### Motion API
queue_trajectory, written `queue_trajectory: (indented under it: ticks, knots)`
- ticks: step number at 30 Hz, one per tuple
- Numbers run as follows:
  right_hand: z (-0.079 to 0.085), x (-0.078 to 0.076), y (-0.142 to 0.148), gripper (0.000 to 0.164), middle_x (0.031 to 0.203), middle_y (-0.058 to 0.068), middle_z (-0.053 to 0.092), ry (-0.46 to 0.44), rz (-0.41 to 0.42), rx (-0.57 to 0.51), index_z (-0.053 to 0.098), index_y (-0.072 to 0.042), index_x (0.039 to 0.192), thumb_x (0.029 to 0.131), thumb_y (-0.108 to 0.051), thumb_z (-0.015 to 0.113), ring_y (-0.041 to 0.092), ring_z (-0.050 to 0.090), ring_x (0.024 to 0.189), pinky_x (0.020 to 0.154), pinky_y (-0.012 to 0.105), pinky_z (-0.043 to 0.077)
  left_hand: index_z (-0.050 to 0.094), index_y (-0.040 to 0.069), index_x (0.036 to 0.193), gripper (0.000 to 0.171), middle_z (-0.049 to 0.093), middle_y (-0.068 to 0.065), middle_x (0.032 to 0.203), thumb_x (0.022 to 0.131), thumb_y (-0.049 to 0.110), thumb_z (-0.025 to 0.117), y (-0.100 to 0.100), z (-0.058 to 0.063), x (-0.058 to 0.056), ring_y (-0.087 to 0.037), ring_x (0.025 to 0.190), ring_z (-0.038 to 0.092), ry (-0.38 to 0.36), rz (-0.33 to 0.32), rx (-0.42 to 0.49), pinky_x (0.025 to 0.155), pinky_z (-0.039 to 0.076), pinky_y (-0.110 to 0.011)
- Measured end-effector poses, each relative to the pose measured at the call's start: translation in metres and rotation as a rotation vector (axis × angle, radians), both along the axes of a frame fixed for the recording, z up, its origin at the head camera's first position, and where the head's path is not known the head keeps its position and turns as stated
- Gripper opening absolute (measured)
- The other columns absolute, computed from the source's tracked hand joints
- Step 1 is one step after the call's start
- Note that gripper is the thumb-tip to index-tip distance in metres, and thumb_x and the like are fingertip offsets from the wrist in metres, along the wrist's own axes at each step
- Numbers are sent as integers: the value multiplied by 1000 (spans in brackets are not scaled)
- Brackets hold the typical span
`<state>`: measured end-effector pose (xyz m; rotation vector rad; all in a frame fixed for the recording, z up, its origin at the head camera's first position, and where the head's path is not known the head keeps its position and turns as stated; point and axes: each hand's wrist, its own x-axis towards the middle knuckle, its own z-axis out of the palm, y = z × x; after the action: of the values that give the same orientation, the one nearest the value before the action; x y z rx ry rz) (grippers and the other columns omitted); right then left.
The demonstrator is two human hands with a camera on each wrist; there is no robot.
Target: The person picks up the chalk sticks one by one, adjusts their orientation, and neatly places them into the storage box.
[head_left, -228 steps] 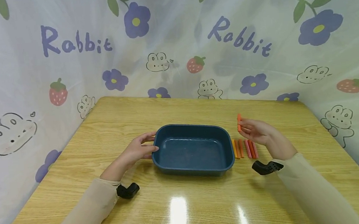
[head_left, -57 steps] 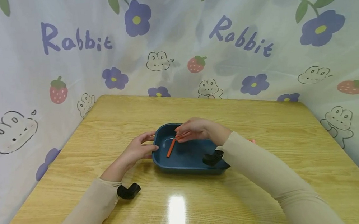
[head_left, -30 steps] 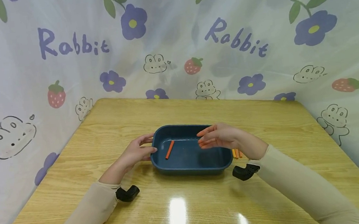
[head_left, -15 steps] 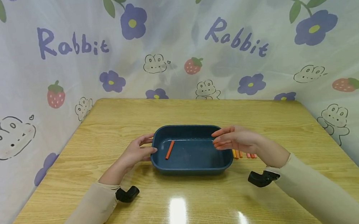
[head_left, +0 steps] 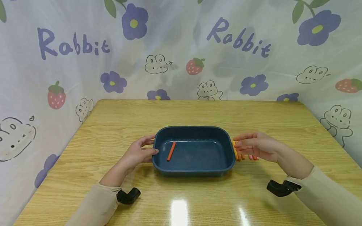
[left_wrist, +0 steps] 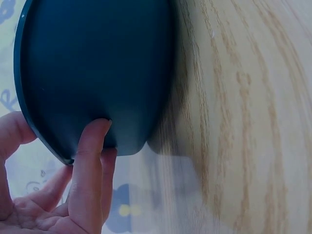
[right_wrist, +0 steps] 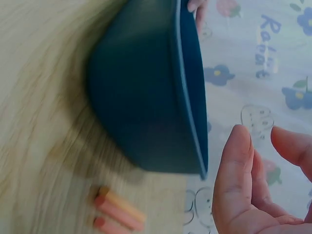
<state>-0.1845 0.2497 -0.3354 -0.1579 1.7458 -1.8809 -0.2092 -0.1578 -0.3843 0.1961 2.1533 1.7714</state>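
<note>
A dark blue rectangular bin (head_left: 194,172) stands on the table. My left hand (head_left: 135,154) grips its left end, thumb at the rim and fingers against the outer wall, as the left wrist view shows. Inside the bin, toward the left, lies one orange-red crayon (head_left: 171,151), slightly slanted. Just off the bin's right end, my right hand (head_left: 258,146) hovers with loosely bent fingers and nothing between them. Beneath it is a row of yellow, orange, red and pink crayons (head_left: 236,154), partly hidden by the hand; a few orange ones (right_wrist: 119,209) show in the right wrist view.
The wooden table (head_left: 128,114) runs back to a white cloth (head_left: 172,26) printed with rabbits, flowers and strawberries. Black wrist mounts (head_left: 129,196) sit at both cuffs.
An orange crayon, held in the right hand above the row at first, now lies in the bin. The right hand has moved from the bin back to the crayons. The left hand stays put.
</note>
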Motion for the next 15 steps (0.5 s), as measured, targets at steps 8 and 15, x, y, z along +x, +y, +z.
queue_trajectory:
  ticks: [8,15]
  knots:
    - [-8,6,22,22,102,4,63,2,-79,31,53,2,114,93,-2,53,18,63,92,84,28,51,32,6,144,62,35,-24,138,88,3,58,0,-1,0,-35,105,57,-5,8,6,76,55,-38]
    - [-24,6,40,52,118,10,53,48,-157,176,33,15,134,93,-9,56,13,59,98,91,31,47,32,7,144,62,36,-23,137,88,3,58,0,-3,-1,-35,106,57,-3,12,2,76,55,-38]
